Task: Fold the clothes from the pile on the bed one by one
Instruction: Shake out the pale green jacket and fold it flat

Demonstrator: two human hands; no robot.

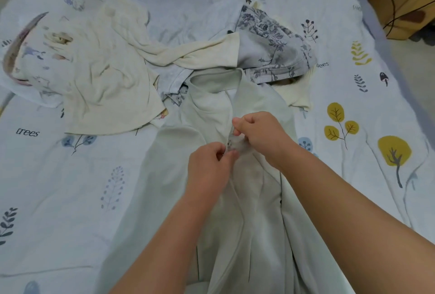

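hands pinching garment (pale green)

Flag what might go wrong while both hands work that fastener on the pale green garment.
The left hand and right hand pinch the pale green garment at a small metal fastener; fabric could snag there. The garment's collar end touches the cream top and floral piece, so pulling may drag the pile.
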